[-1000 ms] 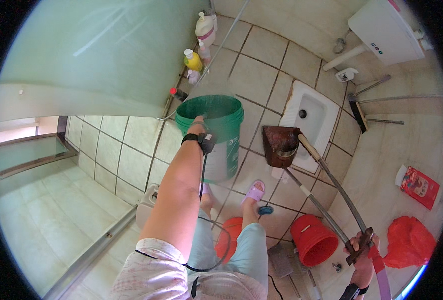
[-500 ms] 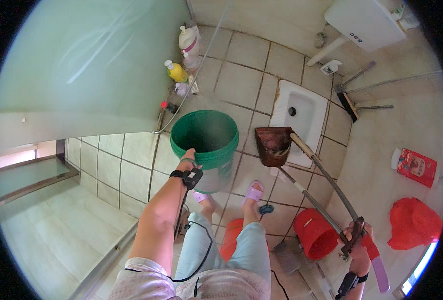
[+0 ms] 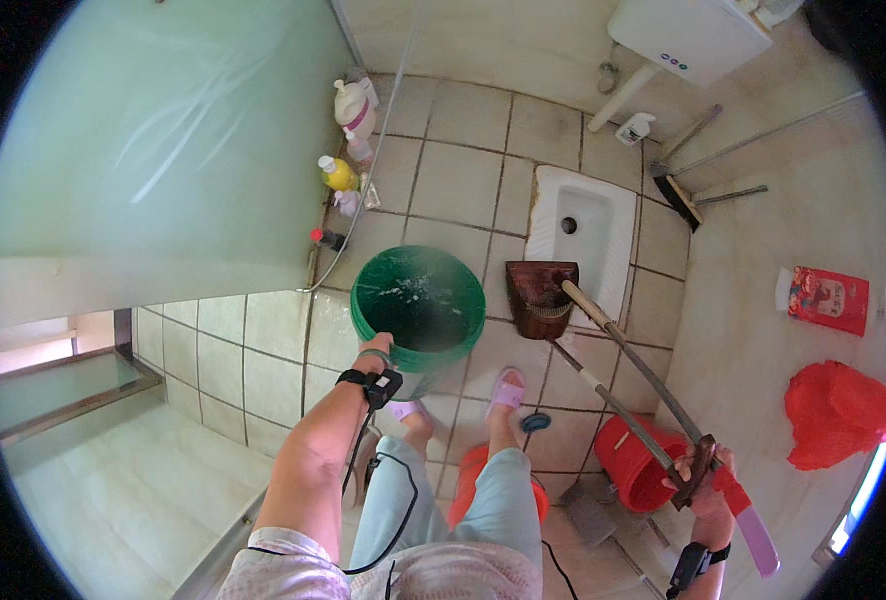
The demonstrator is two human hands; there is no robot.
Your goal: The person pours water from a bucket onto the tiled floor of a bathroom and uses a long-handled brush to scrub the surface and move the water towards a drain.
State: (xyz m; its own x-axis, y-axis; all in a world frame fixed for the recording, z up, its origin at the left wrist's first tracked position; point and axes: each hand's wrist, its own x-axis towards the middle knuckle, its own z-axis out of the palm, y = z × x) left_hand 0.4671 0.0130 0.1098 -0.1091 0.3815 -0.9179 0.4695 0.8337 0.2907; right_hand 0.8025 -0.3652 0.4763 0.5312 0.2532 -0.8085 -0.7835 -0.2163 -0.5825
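Observation:
My left hand [image 3: 377, 352] is closed on the near rim of a large green bucket [image 3: 364, 320]. White flecks show on the bucket's dark inside; I cannot tell whether they are foam, water or glare. My right hand [image 3: 703, 490] grips the long handles of a dustpan [image 3: 541, 284] and a broom together. The dustpan is dark reddish brown, low beside the squat toilet [image 3: 615, 205], with bristles showing in its mouth. A red and pink handle end [image 3: 753, 535] sticks out past my right hand. Which handle belongs to which tool is hard to see.
Pump bottles [image 3: 340, 174] line the frosted glass panel [image 3: 163, 150]. A hose [image 3: 384, 130] hangs down beside them. Red buckets [image 3: 631, 455] stand near my legs. A brush [image 3: 678, 203] leans at the far right wall, below the cistern [image 3: 693, 40]. A red bag [image 3: 835, 415] hangs right.
The view has shifted slightly. The green bucket has come a little nearer and to the right, and white flecks now show inside. My right hand still grips both long handles.

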